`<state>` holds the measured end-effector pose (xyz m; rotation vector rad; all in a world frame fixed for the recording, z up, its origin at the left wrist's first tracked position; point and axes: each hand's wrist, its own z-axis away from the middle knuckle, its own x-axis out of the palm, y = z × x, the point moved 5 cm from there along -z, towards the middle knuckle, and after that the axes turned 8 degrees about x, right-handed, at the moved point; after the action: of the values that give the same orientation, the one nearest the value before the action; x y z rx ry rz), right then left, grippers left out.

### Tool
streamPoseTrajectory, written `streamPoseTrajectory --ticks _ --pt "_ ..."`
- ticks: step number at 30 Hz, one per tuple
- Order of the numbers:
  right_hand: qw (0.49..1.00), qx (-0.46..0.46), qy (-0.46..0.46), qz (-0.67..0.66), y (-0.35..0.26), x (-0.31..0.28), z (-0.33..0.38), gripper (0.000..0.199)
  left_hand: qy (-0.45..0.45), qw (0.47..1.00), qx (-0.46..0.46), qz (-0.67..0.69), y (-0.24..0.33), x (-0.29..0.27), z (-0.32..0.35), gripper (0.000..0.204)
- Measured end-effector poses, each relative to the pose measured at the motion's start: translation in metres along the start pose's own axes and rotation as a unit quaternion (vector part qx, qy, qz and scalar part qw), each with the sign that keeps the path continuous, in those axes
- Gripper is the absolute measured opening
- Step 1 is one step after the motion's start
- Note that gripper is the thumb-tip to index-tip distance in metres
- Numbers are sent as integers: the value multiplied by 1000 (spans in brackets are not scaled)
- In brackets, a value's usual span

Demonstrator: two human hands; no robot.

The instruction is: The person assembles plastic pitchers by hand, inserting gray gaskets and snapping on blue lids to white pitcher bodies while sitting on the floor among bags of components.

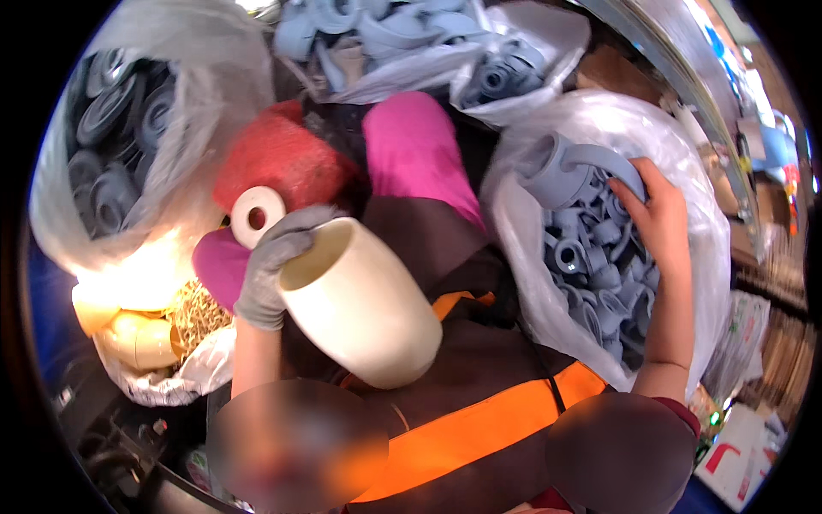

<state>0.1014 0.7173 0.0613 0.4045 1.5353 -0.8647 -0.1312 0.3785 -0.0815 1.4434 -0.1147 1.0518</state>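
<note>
My left hand [272,272], in a grey glove, grips a cream, hollow, open-mouthed vessel [368,300] by its rim. The vessel lies tilted across my lap, its mouth toward the upper left. Just above the gloved fingers is a white ring-shaped disc [248,201] with a dark hole; whether the hand touches it I cannot tell. My bare right hand [658,210] is closed on the curved arm of a grey-blue plastic piece [544,176] with a round, cup-like end. That piece hangs over a clear plastic bag [711,257] full of small grey plastic parts [604,278].
A bag [231,77] of dark grey round parts stands at left. Further bags [548,43] of grey pieces lie at the top. Yellow-orange pieces [141,343] are at lower left, and a red bundle [274,158] is beside my knee. Cardboard stacks [783,360] line the right.
</note>
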Motion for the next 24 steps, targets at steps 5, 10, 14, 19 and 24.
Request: streamPoseTrajectory --ticks 5,10,14,19,24 --pt "942 -137 -28 -305 -56 77 9 31 -22 998 -25 58 11 22 -8 62" --pt "887 -223 -130 -382 -158 138 8 47 -42 995 -13 93 16 15 6 60" --pt "895 -350 -54 -272 -195 139 14 38 -18 997 14 78 19 7 19 57" --pt "887 -381 48 -256 -196 120 6 35 9 999 44 23 14 -12 28 48" --pt "869 -211 -118 -431 -195 122 -15 30 31 993 46 100 7 -12 18 42"
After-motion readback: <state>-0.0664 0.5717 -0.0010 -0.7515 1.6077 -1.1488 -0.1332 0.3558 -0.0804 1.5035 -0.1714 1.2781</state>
